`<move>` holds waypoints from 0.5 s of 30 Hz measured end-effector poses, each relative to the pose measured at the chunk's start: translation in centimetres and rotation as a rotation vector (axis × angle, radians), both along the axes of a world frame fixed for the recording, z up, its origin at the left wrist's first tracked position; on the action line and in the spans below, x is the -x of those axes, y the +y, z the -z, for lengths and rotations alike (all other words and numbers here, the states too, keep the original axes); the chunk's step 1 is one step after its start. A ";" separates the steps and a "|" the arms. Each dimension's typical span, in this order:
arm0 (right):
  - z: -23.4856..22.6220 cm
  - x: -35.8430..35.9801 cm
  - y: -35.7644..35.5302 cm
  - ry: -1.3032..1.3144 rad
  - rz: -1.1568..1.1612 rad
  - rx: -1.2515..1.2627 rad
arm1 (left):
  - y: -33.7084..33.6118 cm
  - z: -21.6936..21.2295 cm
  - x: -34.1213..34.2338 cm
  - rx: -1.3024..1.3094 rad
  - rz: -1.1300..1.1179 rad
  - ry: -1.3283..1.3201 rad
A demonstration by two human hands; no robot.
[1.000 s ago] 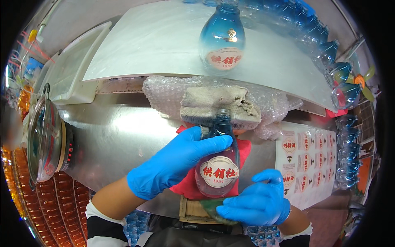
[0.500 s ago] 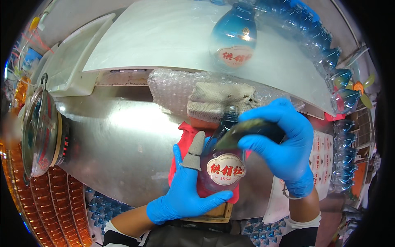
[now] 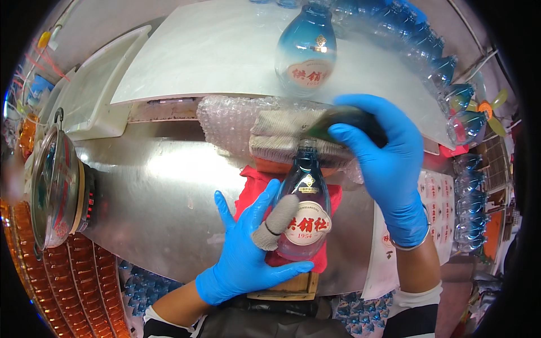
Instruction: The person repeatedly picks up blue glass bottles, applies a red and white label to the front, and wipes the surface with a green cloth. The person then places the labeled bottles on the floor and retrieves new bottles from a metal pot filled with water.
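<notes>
A blue-to-purple glass bottle [image 3: 307,180] with a pale oval label lies on a pink-red cloth [image 3: 248,188], neck pointing away from me. My left hand [image 3: 245,242], in a blue glove with a grey cloth cover on one finger, rests against the bottle's left side. Its fingers are stretched apart, the covered one lying on the label's edge and the thumb by the base. Raised above the neck, my right hand [image 3: 389,146], also gloved in blue, pinches a dark green, flat, pad-like scraper [image 3: 355,124]. Beyond the neck sits a folded grey cloth [image 3: 276,141].
Another blue bottle [image 3: 307,48] stands on the white board [image 3: 225,56] behind. Bubble wrap [image 3: 217,124] lies along its front edge. Left are a round dial scale [image 3: 53,186] and a white tray [image 3: 104,84]. Right are a label sheet [image 3: 389,265] and several blue bottles [image 3: 468,208].
My right hand has lifted the scraper up and away from the bottle's shoulder. My left hand's covered finger has moved rightward onto the label, and its other fingers have spread.
</notes>
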State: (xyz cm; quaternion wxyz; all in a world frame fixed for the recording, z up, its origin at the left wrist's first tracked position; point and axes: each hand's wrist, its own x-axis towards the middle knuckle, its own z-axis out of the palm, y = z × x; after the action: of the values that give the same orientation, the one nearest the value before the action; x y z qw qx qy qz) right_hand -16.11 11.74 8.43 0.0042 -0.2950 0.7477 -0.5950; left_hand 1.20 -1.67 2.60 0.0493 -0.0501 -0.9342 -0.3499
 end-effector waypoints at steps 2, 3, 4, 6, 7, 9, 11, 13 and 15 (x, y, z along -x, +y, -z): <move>0.0 -1.0 0.4 -0.201 0.205 0.222 | -0.2 0.6 -0.3 -0.061 -0.031 0.009; 0.2 -1.4 1.0 -0.373 0.308 0.330 | -0.4 1.0 -0.4 -0.130 -0.037 0.009; 0.7 -1.8 1.6 -0.556 0.405 0.442 | -0.5 1.3 -0.6 -0.192 -0.049 0.003; 3.2 -2.2 5.9 -1.002 -0.156 0.619 | -0.7 2.2 0.0 -0.662 -0.039 -0.005; 4.2 -3.7 5.1 -0.940 0.084 0.367 | -0.9 2.5 0.3 -0.890 -0.039 -0.015; 4.5 -6.1 4.9 -0.920 0.041 0.190 | -1.3 1.8 1.5 -1.112 -0.040 -0.163; 4.2 -7.4 4.1 -0.800 -0.026 0.016 | -1.7 2.6 1.7 -0.905 -0.068 -0.219; 4.4 -8.0 3.7 -0.770 -0.043 -0.073 | -0.8 1.8 1.7 -1.101 -0.123 -0.248; 5.2 -7.8 3.9 -0.826 -0.078 0.010 | -0.4 1.7 1.8 -1.200 -0.149 -0.227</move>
State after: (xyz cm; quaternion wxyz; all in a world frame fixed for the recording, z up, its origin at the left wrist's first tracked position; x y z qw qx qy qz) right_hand -8.31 15.60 3.24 0.3251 -0.0595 0.6685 -0.6663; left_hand -0.55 -2.08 0.93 -0.0063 0.0893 -0.5746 -0.8135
